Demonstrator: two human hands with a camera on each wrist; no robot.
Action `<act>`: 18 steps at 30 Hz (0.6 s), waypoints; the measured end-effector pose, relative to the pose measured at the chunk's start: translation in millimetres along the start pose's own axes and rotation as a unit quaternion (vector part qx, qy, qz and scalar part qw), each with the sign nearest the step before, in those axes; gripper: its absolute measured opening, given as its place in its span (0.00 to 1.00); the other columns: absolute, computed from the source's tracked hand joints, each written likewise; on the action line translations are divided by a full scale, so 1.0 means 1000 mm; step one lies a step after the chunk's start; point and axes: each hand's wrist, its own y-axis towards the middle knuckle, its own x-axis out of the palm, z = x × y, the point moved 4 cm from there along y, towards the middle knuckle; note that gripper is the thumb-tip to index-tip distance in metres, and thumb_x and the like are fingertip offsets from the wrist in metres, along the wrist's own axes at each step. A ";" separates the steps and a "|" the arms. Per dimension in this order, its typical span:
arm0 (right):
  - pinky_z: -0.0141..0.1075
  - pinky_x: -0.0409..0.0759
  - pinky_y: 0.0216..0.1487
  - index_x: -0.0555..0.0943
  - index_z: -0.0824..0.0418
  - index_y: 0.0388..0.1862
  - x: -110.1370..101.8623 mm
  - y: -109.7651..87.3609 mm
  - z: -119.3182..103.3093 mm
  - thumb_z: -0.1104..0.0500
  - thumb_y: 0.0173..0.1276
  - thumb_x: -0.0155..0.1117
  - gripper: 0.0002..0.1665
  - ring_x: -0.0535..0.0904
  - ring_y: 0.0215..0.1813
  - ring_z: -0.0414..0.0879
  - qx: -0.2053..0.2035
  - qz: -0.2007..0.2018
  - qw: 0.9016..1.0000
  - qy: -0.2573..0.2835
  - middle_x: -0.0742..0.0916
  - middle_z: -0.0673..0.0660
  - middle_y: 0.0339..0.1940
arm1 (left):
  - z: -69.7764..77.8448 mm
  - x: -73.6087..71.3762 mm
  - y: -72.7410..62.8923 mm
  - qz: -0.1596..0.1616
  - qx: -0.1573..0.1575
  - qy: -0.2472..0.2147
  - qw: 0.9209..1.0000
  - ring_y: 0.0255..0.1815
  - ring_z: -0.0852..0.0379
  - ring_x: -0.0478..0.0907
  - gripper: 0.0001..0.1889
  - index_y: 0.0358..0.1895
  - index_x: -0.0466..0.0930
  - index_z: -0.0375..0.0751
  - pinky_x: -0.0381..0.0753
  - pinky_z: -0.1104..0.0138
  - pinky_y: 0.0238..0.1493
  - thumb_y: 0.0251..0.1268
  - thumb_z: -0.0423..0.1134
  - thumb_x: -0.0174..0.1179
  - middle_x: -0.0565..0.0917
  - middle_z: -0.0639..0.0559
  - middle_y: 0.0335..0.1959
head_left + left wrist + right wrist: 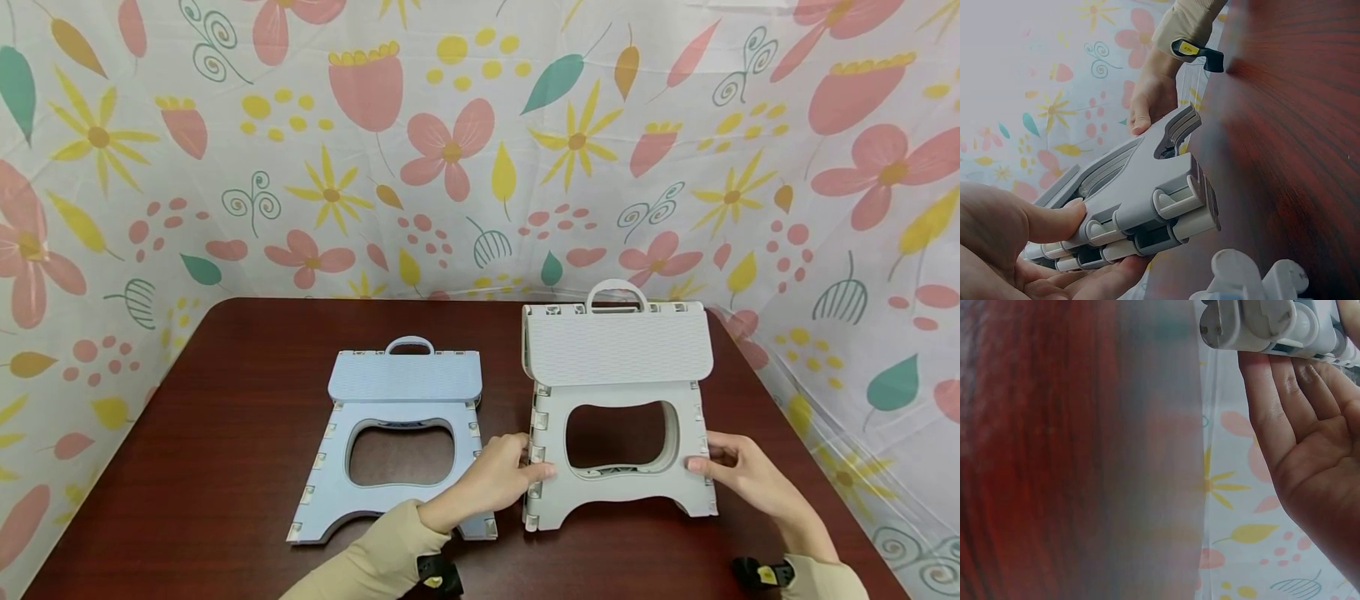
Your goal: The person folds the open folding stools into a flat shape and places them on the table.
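A folded off-white folding stool with a carry handle on top is held upright between both hands, at the right of the head view. My left hand grips its left side edge, thumb on the front face and fingers behind. On the opposite edge, my right hand pinches it, thumb in front. The left wrist view shows the stool's hinged edge between thumb and fingers. In the right wrist view the right fingers lie behind the stool's edge.
A light-blue folded folding stool lies left of the off-white one, close to my left forearm. Both are over a dark reddish-brown table. A flower-patterned cloth hangs behind the table and along its sides.
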 end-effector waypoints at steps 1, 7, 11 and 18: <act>0.34 0.77 0.26 0.81 0.69 0.49 0.000 0.000 -0.001 0.72 0.66 0.60 0.13 0.80 0.28 0.35 -0.001 0.000 1.000 0.000 0.88 0.40 0.33 | 0.000 0.000 0.000 0.000 -0.001 0.001 1.000 0.14 0.65 0.62 0.13 0.33 0.77 0.37 0.62 0.73 0.18 0.63 0.45 0.65 0.67 0.60 0.14; 0.34 0.74 0.24 0.81 0.67 0.48 0.000 -0.001 -0.001 0.70 0.66 0.61 0.12 0.77 0.24 0.38 0.013 0.004 1.000 -0.010 0.86 0.41 0.28 | -0.001 0.001 0.001 0.000 0.001 0.008 1.000 0.15 0.65 0.61 0.13 0.31 0.76 0.38 0.61 0.73 0.18 0.63 0.45 0.64 0.66 0.60 0.14; 0.35 0.73 0.23 0.82 0.66 0.47 0.000 -0.002 0.000 0.69 0.67 0.61 0.11 0.74 0.22 0.41 0.018 0.004 1.000 -0.019 0.84 0.42 0.25 | -0.003 0.002 0.001 0.000 0.000 0.009 1.000 0.16 0.65 0.62 0.13 0.30 0.76 0.39 0.61 0.73 0.18 0.63 0.45 0.64 0.66 0.60 0.15; 0.36 0.75 0.24 0.81 0.67 0.48 0.000 -0.002 -0.001 0.69 0.68 0.60 0.11 0.76 0.24 0.36 0.013 -0.007 1.000 -0.012 0.85 0.44 0.26 | -0.004 0.002 0.001 0.000 -0.007 0.012 1.000 0.15 0.65 0.58 0.14 0.28 0.75 0.40 0.58 0.72 0.17 0.63 0.45 0.64 0.62 0.61 0.13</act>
